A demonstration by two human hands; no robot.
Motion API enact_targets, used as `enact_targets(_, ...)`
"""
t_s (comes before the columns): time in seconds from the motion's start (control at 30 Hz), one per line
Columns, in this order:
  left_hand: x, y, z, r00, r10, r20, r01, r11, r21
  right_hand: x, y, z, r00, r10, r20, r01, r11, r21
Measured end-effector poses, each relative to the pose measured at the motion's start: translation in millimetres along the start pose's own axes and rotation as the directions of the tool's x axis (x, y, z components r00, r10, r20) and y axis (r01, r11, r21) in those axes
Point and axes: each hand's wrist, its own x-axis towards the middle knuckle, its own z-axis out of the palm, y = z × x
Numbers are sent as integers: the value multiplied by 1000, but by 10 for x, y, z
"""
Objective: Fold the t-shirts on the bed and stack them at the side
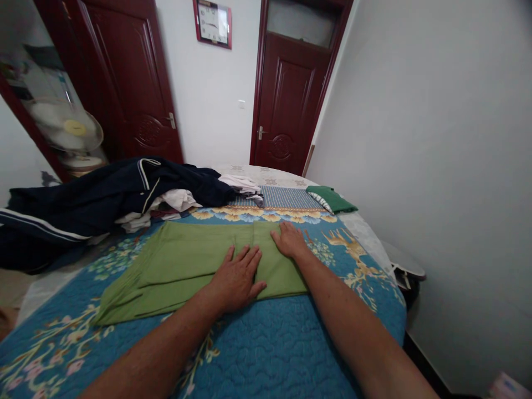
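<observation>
Olive-green cloth (187, 249) lies folded before us on a blue flowered bedspread (270, 343), the broadest thing around; we take the cloth as our dial's centre. Beyond stand a dark red door (128, 83) toward eleven o'clock and a second door (291, 88) toward one. Next, we see a navy garment (103, 188) with white stripes heaped at ten o'clock, and farther off at ten, a fan (75, 127). A folded dark green garment (338, 199) sits at two o'clock, well apart from the cloth; pale clothes (241, 184) are piled at one. A wall clock (213, 23) hangs at twelve. Our left hand (239, 277) rests palm down toward three o'clock, its grip apart, fingers slightly spread on the cloth. Our right hand (291, 242) lies between two and three, near the far edge, its grip likewise apart.
</observation>
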Motion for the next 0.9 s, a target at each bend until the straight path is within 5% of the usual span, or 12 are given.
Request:
enact_targets(0.3, -70, -38, -62, 999, -1, 43, 2, 1000, -30, -141, 11, -10, 987, -44, -154, 36, 998, -51)
enact_targets(0.57, -79, -54, -78, 997, 20, 81, -13, 996, -85, -920, 248, 57, 974, -127, -186, 104, 986, -131)
enact_targets(0.73, -104, -91, -179, 996, 22, 92, -12, 994, -111, -1255, 379, 53, 966, -110, -236, 91, 992, -88)
enact_targets(0.9, -141, -233, -430, 991, -128, -40, 120, 980, -161, -1097, 461, -136, 963, 71, -259, -37, 990, 135)
